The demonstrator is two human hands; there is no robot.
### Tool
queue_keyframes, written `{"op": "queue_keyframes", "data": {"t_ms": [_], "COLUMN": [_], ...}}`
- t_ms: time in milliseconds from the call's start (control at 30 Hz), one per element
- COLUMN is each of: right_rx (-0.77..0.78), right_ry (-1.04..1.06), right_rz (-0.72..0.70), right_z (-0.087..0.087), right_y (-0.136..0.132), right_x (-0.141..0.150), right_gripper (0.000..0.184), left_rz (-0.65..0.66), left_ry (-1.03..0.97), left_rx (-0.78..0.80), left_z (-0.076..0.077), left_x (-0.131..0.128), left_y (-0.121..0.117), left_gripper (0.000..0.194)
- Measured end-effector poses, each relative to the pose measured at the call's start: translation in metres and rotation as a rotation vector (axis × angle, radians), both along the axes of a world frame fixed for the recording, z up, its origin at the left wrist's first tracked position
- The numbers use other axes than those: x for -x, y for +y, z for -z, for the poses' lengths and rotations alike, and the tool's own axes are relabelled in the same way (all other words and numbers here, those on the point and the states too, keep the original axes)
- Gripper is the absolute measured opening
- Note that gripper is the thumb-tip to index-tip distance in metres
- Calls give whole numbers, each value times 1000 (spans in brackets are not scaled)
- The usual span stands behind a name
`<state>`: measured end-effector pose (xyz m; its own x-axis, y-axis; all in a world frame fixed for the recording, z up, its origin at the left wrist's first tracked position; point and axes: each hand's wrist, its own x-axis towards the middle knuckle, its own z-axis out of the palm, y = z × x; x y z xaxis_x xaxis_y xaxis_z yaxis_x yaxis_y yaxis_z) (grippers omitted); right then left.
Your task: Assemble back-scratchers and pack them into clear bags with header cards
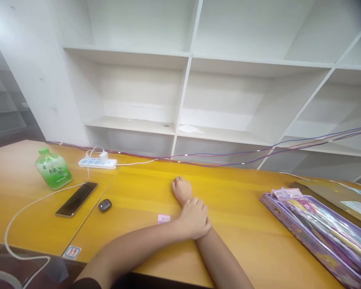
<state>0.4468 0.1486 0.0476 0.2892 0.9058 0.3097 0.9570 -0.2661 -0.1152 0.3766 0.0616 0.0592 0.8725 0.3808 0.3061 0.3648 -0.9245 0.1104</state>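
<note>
My left hand (195,218) lies across my right forearm just behind the wrist, its fingers wrapped around it. My right hand (182,188) rests on the yellow wooden table (144,188), its fingers curled in and nothing visible in them; the palm side is hidden. A small pink and white rectangular piece (164,218) lies beside my left forearm, touched by neither hand. To the left sits a small black case (105,205), apart from both hands.
Left: a green drink bottle (53,169), a phone (77,199) and a white power strip (98,162) with a white cable. Right: a purple tray (307,237) of plastic-wrapped items beside flat cardboard (325,196). Behind: cables (216,164) and white shelves (132,125).
</note>
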Motion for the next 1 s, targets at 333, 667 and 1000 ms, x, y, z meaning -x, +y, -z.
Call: {"op": "queue_keyframes", "data": {"t_ms": [333, 667, 1000], "right_rx": [31, 140, 77], "right_ry": [34, 3, -21], "right_rz": [-3, 103, 1], "right_z": [27, 19, 25], "right_y": [12, 10, 1], "right_x": [-20, -11, -17], "right_gripper": [27, 24, 24], "left_rz": [84, -156, 129], "left_ry": [11, -20, 63], "left_rx": [50, 49, -18], "left_z": [1, -9, -4], "left_x": [3, -2, 0], "left_y": [-24, 7, -37], "left_gripper": [38, 34, 31]}}
